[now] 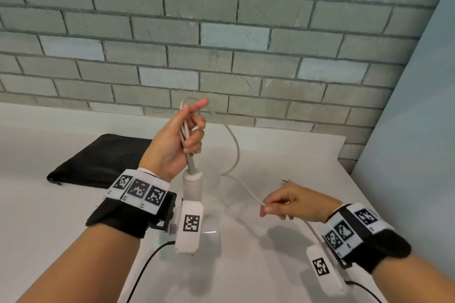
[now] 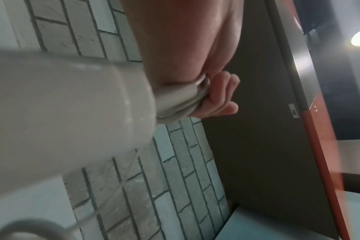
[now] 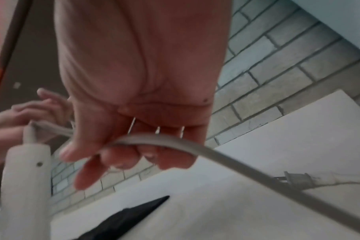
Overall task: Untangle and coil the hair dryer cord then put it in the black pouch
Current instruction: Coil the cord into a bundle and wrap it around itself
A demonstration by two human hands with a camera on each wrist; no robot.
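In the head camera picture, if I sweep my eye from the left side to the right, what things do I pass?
black pouch lying on the table → left hand gripping gathered loops of cord → loose cord arcing down → right hand pinching the cord, the plug's prongs just behind it.

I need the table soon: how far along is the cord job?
Partly coiled: the left hand grips several loops of cord above the dryer. In hand: the right hand pinches the loose run. Left: the stretch to the plug on the table, then bagging; the pouch lies flat.
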